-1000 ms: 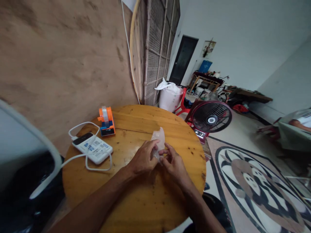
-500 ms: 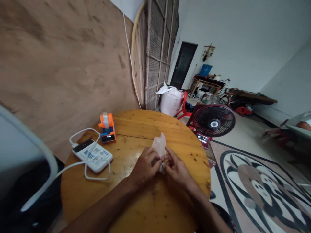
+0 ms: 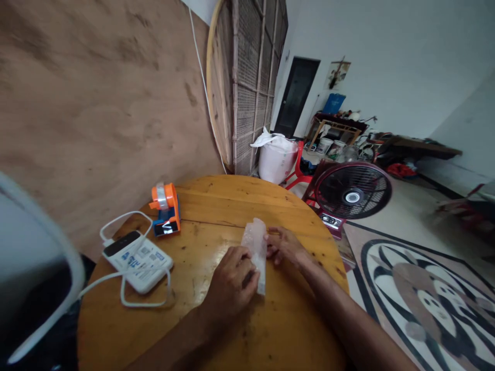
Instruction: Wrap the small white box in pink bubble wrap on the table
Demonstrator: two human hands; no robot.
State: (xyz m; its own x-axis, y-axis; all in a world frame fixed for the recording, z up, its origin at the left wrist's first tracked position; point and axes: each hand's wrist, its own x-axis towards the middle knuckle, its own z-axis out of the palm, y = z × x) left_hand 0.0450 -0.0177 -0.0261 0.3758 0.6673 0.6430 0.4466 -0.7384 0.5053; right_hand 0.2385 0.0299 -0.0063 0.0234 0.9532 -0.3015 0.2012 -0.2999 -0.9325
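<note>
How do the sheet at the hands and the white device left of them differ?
The sheet is translucent, while the white device is opaque, printed in blue. The sheet looks thin; the white device is thick and blocky. The left hand and right hand are at the sheet; neither touches the white device. Both are pale.

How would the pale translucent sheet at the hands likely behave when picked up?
The pale translucent sheet would probably be floppy, since it looks thin and crinkled. It is likely light for its size, showing no visible bulk.
</note>
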